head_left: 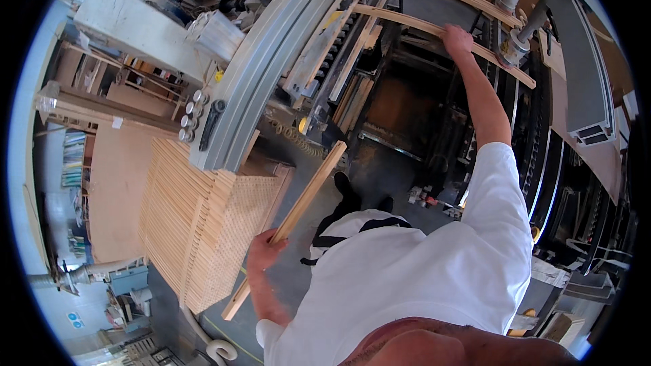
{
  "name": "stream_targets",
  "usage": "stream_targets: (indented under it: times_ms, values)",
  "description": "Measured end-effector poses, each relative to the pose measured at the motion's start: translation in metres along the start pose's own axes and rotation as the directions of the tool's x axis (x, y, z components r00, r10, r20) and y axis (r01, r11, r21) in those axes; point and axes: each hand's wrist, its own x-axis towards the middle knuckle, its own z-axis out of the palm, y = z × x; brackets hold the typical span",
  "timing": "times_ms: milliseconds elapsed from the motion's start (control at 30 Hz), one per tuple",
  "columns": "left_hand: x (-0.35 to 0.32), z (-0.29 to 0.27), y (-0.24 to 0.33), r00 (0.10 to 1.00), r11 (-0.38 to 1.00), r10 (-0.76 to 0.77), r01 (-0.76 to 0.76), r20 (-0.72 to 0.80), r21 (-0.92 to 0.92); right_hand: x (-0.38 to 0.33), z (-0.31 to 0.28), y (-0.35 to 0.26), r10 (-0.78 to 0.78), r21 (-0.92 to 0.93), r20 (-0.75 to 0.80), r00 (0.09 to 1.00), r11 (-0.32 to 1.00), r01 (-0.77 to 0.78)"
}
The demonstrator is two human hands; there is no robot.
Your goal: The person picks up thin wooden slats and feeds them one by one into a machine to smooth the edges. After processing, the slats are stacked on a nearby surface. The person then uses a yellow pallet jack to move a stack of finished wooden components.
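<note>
1. Pale wooden strip (298,207), left of centre, gripped in the left hand (266,252).
2. Right hand (457,41) on another strip (410,21), upper right; can't tell if it's gripping.
3. Loading step, I reckon; next probably needs careful lining-up.

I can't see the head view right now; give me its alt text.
A person's left hand grips a loose wooden strip near a large stack of strips, while the right hand is on another strip lying across a machine.
</note>
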Motion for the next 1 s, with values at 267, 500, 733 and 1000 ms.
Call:
stream_targets:
  times_ms: [267,500,733,1000]
  values:
    - [-0.093,-0.101,-0.073,0.994,0.901,-0.112,0.096,-0.013,-0.423,-0.015,-0.017,-0.054,0.066,0.088,-0.127,0.99,0.995,-0.055]
    - [-0.1,-0.188,-0.162,0.982,0.836,-0.078,-0.028,-0.169,-0.549,-0.109,-0.027,-0.143,-0.008,0.757,-0.175,0.985,0.639,0.14]
    - [-0.054,-0.27,-0.227,0.946,0.74,-0.088,-0.147,-0.311,-0.656,-0.299,-0.009,-0.25,-0.124,0.915,0.108,0.986,0.401,-0.05]
    - [0.135,-0.323,-0.259,0.673,0.964,-0.173,-0.033,-0.72,-0.262,-0.441,0.011,-0.283,-0.13,0.82,0.312,0.941,0.537,-0.198]
